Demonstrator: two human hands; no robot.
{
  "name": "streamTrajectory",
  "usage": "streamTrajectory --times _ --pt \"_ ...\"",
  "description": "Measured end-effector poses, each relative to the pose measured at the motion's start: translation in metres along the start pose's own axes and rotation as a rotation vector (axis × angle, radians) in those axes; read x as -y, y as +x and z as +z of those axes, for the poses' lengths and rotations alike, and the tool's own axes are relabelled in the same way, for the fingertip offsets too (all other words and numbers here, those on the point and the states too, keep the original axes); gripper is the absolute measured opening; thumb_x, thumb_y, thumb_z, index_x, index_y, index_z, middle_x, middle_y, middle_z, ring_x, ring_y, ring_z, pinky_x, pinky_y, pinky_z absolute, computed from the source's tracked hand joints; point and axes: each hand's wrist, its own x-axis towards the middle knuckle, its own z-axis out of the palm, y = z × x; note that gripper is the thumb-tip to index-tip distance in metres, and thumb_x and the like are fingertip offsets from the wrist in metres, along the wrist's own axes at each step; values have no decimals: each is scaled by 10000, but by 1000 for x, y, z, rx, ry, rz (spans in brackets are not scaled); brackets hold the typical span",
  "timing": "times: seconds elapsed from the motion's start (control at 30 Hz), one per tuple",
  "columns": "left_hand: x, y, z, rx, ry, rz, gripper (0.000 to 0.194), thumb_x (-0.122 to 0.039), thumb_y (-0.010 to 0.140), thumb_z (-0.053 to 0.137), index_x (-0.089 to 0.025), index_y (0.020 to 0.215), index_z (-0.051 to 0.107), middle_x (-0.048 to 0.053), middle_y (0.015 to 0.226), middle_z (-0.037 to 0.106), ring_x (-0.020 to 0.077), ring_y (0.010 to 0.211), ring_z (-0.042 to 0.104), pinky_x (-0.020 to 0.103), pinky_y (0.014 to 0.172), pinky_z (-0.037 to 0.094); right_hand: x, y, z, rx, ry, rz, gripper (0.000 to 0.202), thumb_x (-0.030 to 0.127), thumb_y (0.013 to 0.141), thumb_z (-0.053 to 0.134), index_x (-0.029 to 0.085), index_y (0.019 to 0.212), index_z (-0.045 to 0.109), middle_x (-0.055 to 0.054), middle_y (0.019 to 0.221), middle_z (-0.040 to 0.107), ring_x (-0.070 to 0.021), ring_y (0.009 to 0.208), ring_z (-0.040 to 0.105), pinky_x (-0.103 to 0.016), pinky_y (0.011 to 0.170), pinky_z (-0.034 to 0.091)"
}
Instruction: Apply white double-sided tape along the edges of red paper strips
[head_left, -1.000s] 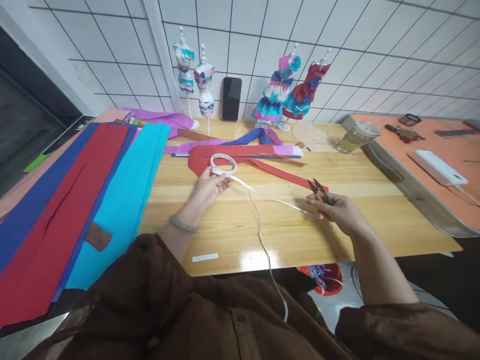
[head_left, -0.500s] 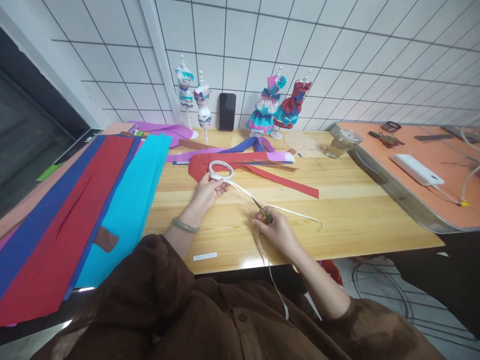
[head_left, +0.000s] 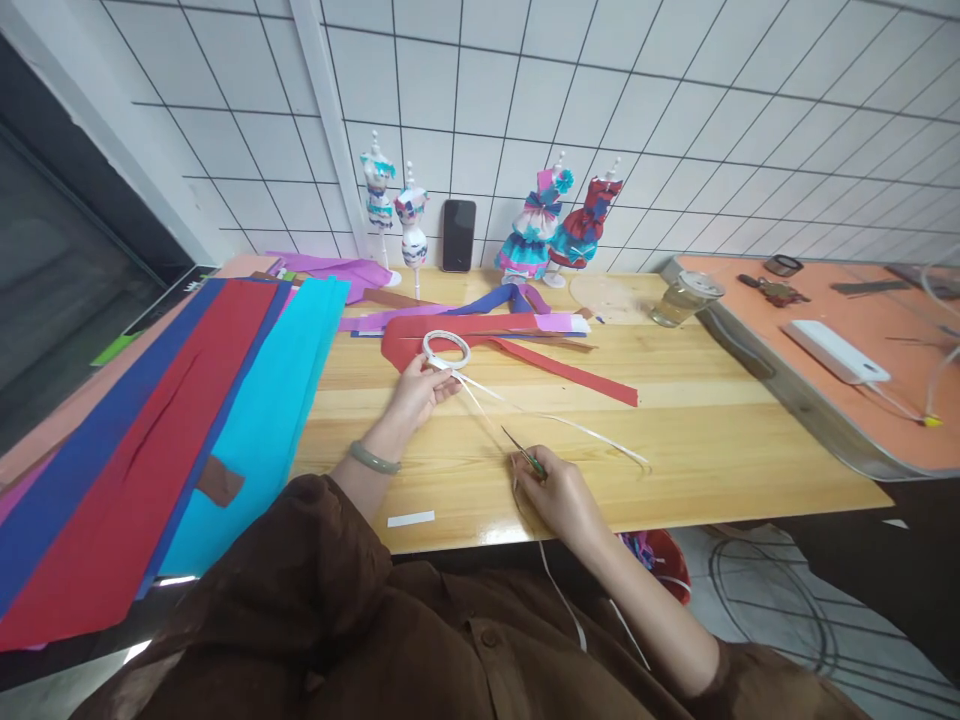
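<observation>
Near the middle of the table, my left hand pinches a roll of narrow white tape between thumb and fingers. Thin white strips trail from the roll towards the right. My right hand is closed round small pointed scissors, whose blades point up and left, a little away from the roll. A thin pale strip hangs from the right hand over the table edge to my lap. Red crepe paper lies behind the roll. A short white strip rests by the front edge.
Long red, blue and turquoise paper sheets cover the left side. Small dressed mannequins and a phone stand along the tiled wall. A lidded cup is at right, beside an orange surface with a white power bank.
My right hand and the scissors have moved slightly down, away from the strip that the blades were touching. The left hand still holds the tape roll. The view has shifted a little.
</observation>
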Motion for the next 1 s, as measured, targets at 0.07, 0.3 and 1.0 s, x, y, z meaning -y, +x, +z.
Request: streamTrajectory --times 0.07,0.3,1.0 --pt "0 1 -1 9 -22 3 340 -73 637 662 -179 894 466 12 762 613 122 695 628 296 694 519 -4 -2 -2 -18 64 5 141 312 805 454 205 771 539 -45 741 656 -184 669 601 -264 613 426" --pt "-3 3 -1 -42 -62 -24 298 -19 650 626 -167 865 482 10 753 618 100 702 623 255 710 518 -33 -9 -26 -90 206 116 184 339 791 465 184 837 553 -63 782 656 -175 614 596 -287 607 449" --pt "-1 -5 3 -4 43 -66 426 -126 625 699 -198 975 468 9 800 607 128 678 630 268 619 530 -124 2 -130 -216 -303 333 346 453 661 562 176 864 602 -35 632 604 -173 521 538 -266 501 382"
